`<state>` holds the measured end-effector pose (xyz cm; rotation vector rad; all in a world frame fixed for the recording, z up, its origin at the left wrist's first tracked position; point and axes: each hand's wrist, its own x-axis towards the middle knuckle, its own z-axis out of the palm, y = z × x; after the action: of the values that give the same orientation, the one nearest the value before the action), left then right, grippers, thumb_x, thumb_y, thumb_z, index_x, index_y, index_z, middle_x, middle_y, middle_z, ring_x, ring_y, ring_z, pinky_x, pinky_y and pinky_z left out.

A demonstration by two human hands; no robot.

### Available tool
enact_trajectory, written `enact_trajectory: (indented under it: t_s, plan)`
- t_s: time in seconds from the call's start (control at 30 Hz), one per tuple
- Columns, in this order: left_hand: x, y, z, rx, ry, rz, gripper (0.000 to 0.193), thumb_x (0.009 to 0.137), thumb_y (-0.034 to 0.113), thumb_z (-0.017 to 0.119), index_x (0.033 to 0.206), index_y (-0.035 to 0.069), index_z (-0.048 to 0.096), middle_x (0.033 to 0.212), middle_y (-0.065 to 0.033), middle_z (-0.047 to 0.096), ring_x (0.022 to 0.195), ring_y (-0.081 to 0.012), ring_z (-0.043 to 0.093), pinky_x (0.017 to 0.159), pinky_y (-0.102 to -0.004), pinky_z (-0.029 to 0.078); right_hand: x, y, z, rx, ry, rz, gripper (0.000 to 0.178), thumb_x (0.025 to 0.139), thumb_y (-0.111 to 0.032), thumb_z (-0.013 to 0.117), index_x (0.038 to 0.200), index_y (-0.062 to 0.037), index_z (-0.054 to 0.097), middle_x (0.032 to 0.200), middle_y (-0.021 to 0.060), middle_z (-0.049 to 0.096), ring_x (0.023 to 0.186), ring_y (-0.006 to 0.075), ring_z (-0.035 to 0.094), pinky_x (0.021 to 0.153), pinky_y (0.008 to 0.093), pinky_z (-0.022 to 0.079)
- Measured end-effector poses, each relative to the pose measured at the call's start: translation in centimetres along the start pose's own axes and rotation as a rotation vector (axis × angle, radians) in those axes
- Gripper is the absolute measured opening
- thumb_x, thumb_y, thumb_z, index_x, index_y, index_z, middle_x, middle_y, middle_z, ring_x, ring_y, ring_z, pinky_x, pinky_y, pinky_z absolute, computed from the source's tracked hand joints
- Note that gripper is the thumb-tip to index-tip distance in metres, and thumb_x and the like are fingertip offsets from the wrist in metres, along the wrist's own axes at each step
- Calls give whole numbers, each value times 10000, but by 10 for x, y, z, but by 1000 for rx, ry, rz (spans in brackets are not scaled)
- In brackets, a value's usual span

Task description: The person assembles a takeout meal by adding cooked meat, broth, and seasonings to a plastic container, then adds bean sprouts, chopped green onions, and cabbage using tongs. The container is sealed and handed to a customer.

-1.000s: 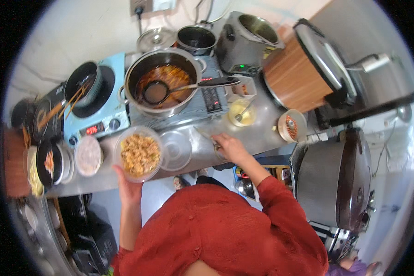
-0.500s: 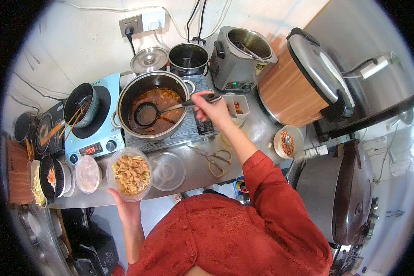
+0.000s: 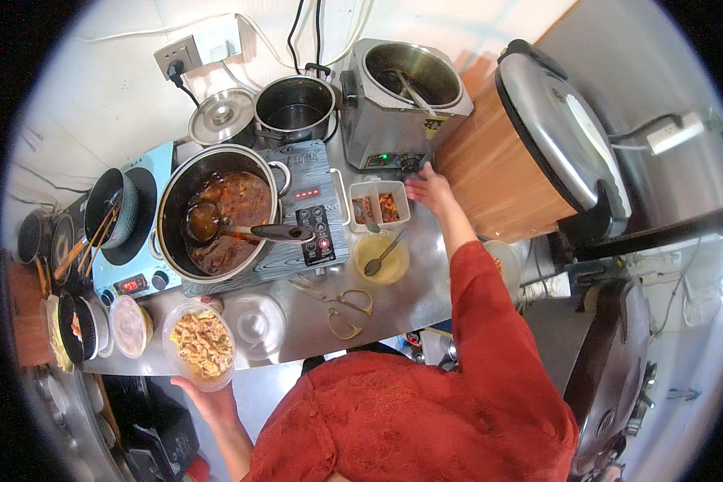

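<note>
My left hand (image 3: pixel 214 403) supports a clear round plastic bowl (image 3: pixel 169 344) from below, at the counter's front edge; pale noodles topped with chopped meat (image 3: pixel 203 341) fill it. Fingers stretched and holding nothing, my right hand (image 3: pixel 430 191) is beside a white two-part container (image 3: pixel 379 228) of reddish chopped seasoning. A ladle (image 3: pixel 279 233) rests in the large steel pot (image 3: pixel 169 241) of red-brown broth, its black handle over the rim. In front of the container stands a bowl of pale yellowish liquid (image 3: pixel 396 267) with a dark spoon (image 3: pixel 384 252) in it.
Scissors (image 3: pixel 339 309) and a clear lid (image 3: pixel 255 325) lie on the steel counter. The pot stands on a grey induction cooker (image 3: pixel 297 177). Behind are a small black pot (image 3: pixel 296 108) and a steel warmer (image 3: pixel 406 120). A large wood-patterned cooker (image 3: pixel 498 161) borders the right.
My right hand has let go of the ladle and moved right to beside the divided container. The ladle now leans in the pot. My left hand still holds the bowl; the view has shifted.
</note>
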<state>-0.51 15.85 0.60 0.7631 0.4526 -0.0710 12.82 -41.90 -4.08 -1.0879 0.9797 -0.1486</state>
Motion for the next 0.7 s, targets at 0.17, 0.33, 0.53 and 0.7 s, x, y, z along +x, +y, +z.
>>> enact_trajectory:
  t_s: [0.17,0.33,0.53,0.7]
  plan:
    - [-12,-11,12,3,34,23,918,852,710,457,1498,94,241,1527,-96,311,1375,-278,344,1112,-469,327,36,18,10,198,-185,-138,489,957,-317,594,1178,90,435,997,245,636,856,313,674,735,403,585]
    - [-21,-16,19,-27,146,28,915,851,711,456,1495,96,251,1528,-98,312,1380,-281,337,1115,-470,325,50,29,8,184,-95,-233,371,922,-255,658,1029,72,518,898,214,660,774,288,682,699,376,590]
    - [-14,-2,16,15,-4,40,877,859,719,429,1481,116,300,1489,-85,388,1352,-273,385,1078,-485,361,12,5,14,-279,20,-286,455,832,-358,754,989,35,585,858,146,683,732,201,671,657,330,557]
    - [-8,12,14,-38,-18,32,894,890,708,362,1491,55,254,1516,-107,346,1388,-278,338,1135,-454,289,-133,-10,51,-617,69,-985,341,856,-101,685,1168,-26,569,807,40,617,634,116,553,582,265,474]
